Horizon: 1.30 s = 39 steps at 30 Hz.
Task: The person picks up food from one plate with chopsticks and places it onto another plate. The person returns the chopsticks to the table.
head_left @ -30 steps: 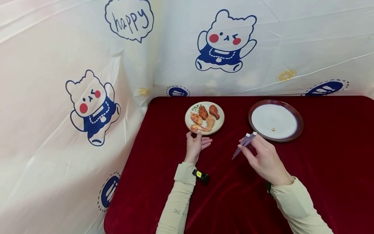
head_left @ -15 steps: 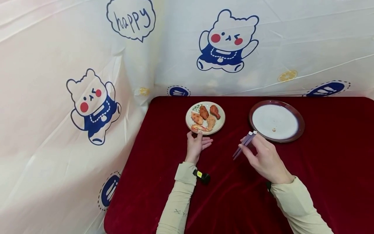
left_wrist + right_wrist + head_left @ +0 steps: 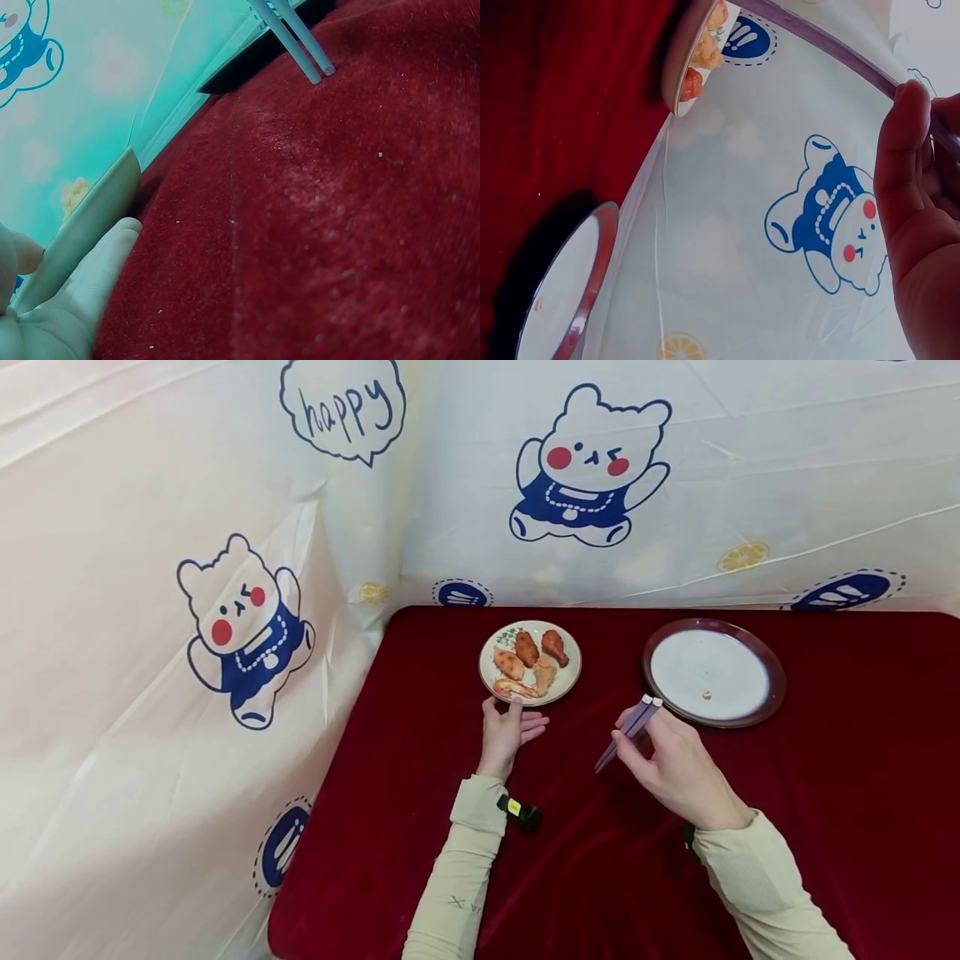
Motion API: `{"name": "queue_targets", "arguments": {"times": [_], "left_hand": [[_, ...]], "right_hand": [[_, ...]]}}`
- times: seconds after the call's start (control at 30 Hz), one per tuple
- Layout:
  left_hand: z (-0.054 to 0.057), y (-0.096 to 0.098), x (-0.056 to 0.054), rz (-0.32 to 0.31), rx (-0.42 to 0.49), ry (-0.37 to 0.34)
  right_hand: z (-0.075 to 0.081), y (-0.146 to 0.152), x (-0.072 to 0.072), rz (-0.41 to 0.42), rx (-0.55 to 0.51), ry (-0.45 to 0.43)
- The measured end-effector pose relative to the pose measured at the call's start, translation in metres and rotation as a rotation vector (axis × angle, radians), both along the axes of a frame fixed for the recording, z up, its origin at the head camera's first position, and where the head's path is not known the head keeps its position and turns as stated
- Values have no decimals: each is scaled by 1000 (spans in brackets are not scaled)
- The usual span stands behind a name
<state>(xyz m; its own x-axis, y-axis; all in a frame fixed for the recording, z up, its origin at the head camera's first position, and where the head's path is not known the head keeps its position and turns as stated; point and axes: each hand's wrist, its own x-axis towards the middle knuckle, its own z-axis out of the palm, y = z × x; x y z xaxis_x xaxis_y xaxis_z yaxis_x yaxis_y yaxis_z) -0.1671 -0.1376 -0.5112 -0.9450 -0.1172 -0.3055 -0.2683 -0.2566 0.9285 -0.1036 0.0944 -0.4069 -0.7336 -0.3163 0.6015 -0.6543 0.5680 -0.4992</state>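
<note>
My left hand (image 3: 503, 735) holds the near rim of a small round plate (image 3: 487, 647), with the thumb and a finger on either side of its edge in the left wrist view. On the plate lie a drumstick (image 3: 554, 647), a shrimp (image 3: 514, 688), a pale fried piece (image 3: 544, 675) and two browned pieces of food (image 3: 527, 648). To the right, my right hand (image 3: 682, 768) grips a pair of purple chopsticks (image 3: 630, 731) with pale ends. Their tips point down and left over the cloth, between the hand and the small plate, with no food between them.
A larger white plate with a brown rim (image 3: 776, 685) stands at the back right, just beyond my right hand. One small crumb (image 3: 707, 695) lies on it. Dark red cloth (image 3: 570, 877) covers the table, and a printed white sheet (image 3: 450, 468) hangs behind it.
The chopsticks' upper ends have drawn closer together in my right hand. My left hand stays at the small plate's rim. The whole head view has shifted slightly.
</note>
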Motion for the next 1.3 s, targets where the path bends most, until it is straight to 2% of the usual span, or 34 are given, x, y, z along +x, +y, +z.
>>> {"name": "queue_targets", "arguments": {"times": [0.17,0.53,1.0,1.3], "left_hand": [[0,-1,0,3,7,-3],[-2,-1,-1,12,12,-1],[-1,-1,0,9,9,-5],[1,-1,0,12,14,-4]], "right_hand": [[0,0,0,1,-1,-18],[2,-5,0,-59,14,-81],[-1,-6,1,-54,48,-250],[1,-7,0,-61,54,-262]]}}
